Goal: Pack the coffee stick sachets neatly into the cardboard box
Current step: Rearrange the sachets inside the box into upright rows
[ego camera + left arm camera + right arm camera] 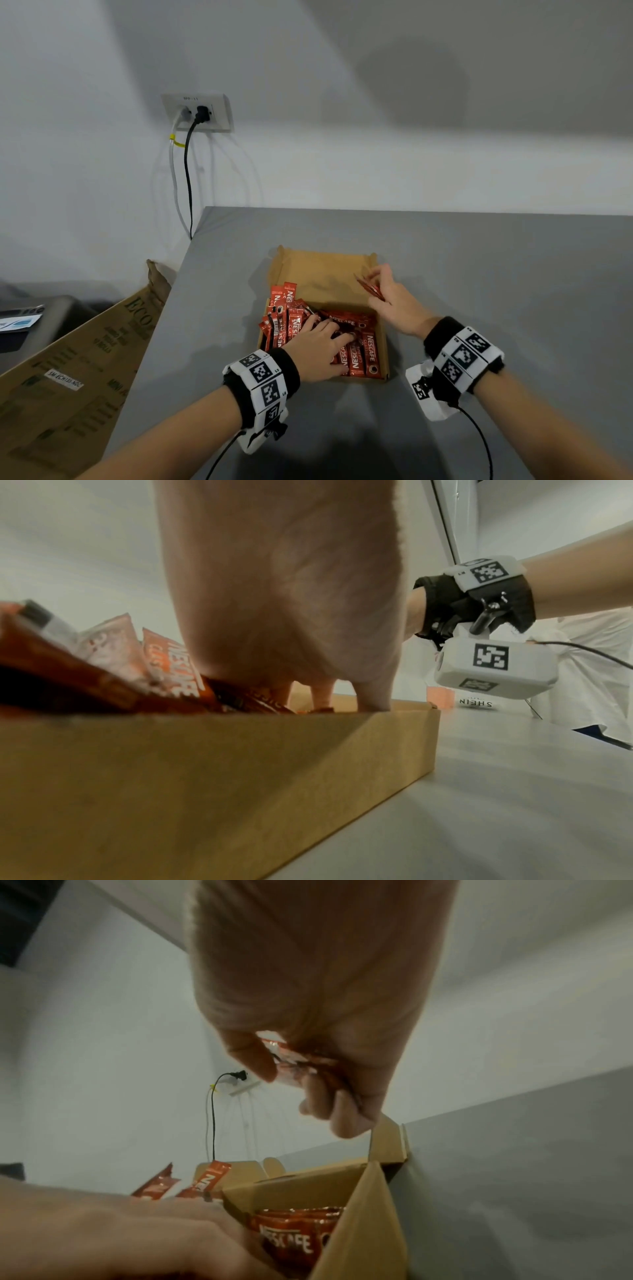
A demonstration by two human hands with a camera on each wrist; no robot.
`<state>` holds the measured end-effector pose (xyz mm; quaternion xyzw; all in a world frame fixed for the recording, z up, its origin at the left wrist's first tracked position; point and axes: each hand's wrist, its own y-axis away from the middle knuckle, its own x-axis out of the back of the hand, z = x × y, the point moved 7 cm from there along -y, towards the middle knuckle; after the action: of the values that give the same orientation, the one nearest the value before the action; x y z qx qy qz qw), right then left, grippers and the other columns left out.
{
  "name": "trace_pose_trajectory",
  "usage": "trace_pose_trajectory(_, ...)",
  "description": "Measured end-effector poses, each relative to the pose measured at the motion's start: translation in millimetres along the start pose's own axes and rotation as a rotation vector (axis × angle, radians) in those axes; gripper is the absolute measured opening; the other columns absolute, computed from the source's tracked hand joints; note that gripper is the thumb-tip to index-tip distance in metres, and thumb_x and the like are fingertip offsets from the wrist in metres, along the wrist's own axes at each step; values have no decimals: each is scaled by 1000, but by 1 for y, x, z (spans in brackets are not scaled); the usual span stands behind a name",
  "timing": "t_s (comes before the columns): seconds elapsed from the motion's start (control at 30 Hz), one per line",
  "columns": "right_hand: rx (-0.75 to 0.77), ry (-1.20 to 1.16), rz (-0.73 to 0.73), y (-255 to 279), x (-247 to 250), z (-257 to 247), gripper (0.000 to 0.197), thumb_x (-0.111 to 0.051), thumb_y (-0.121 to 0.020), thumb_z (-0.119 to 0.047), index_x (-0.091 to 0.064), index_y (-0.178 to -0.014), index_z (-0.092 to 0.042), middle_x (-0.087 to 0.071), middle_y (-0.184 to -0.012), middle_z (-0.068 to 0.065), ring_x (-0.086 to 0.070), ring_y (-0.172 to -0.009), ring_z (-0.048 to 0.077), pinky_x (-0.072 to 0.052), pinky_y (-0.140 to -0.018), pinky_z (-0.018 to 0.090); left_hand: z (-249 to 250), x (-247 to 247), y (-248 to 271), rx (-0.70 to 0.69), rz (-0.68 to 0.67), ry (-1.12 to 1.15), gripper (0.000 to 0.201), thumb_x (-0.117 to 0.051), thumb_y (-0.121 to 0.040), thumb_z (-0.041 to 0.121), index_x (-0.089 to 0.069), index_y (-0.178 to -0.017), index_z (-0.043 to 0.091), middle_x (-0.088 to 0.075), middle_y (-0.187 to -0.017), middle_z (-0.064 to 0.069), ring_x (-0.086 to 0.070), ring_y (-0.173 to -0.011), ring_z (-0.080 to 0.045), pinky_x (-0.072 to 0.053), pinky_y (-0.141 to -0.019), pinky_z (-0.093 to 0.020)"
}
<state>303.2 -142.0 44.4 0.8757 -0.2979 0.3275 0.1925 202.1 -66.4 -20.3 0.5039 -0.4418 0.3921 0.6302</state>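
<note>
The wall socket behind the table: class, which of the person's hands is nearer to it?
Left. The left hand lies in the box below the wall socket; the right hand sits farther right.

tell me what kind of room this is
Probably a plain workroom or office: a grey table against a bare white wall, a wall socket with plugs, and flattened cardboard leaning beside it.

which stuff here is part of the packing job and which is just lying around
Job:
box
sachets in box
sachets in right hand
left hand on sachets
right hand

Lying about:
big carton
wall socket
black cable
papers
</note>
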Motion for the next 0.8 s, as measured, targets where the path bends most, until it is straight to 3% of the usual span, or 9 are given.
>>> trace_pose_trajectory(0.1,25,-111,-31,5,-5,-2,10,-36,-98,-8,-31,-101,-16,-55,-79,0,-49,-58,6,-41,-56,18,0,0,0,-1,-7,-8,62,-40,-94,49,-22,-147,22,-30,-147,-10,-22,-140,-25,-1,-117,-44)
trace_pose_trajectory(0.17,58,-191,-4,6,-7,-1,14,-37,-99,-8,-36,-92,-20,-63,-77,-2,-54,-53,6,-43,-54,15,0,1,0,-5,3,-6,62,-41,-94,49,-23,-147,21,-31,-146,-10,-23,-139,-25,-1,-117,-43)
trace_pose_trajectory(0.3,70,-229,132,5,-3,5,4,-51,-94,-13,-55,-95,-13,-68,-84,-3,-62,-70,6,-46,-65,11,0,1,0,-16,10,12,61,-42,-94,48,-24,-146,21,-33,-145,-10,-24,-138,-24,-1,-116,-42)
trace_pose_trajectory(0.37,78,-171,212,3,1,8,10,-58,-90,-15,-62,-96,-8,-64,-88,1,-59,-77,9,-42,-65,7,-1,1,0,-17,6,9,61,-41,-94,48,-24,-146,21,-33,-145,-10,-24,-138,-24,0,-116,-42)
trace_pose_trajectory(0.43,97,-117,265,3,4,9,13,-64,-86,-15,-66,-94,-6,-61,-88,2,-55,-77,4,-39,-65,4,-1,1,0,-18,6,6,61,-41,-94,49,-24,-146,22,-32,-146,-10,-24,-138,-24,0,-116,-42)
trace_pose_trajectory(0.53,76,-113,228,2,2,10,14,-68,-83,-17,-70,-93,-7,-62,-77,-11,-58,-65,-7,-40,-60,4,0,1,1,-19,14,9,61,-41,-94,49,-25,-146,21,-33,-146,-9,-25,-138,-23,0,-116,-41)
trace_pose_trajectory(0.67,45,-186,273,1,5,13,4,-66,-85,-16,-64,-82,-16,-62,-71,-10,-59,-63,1,-44,-55,9,-1,2,1,-22,29,14,61,-42,-94,48,-26,-146,21,-33,-145,-9,-25,-137,-23,0,-116,-41)
trace_pose_trajectory(0.8,-16,-332,320,3,6,19,18,-59,-89,-10,-52,-103,-19,-64,-91,-3,-65,-82,12,-53,-66,18,-1,1,0,-21,24,20,60,-43,-94,48,-26,-145,22,-34,-144,-9,-25,-137,-23,0,-116,-41)
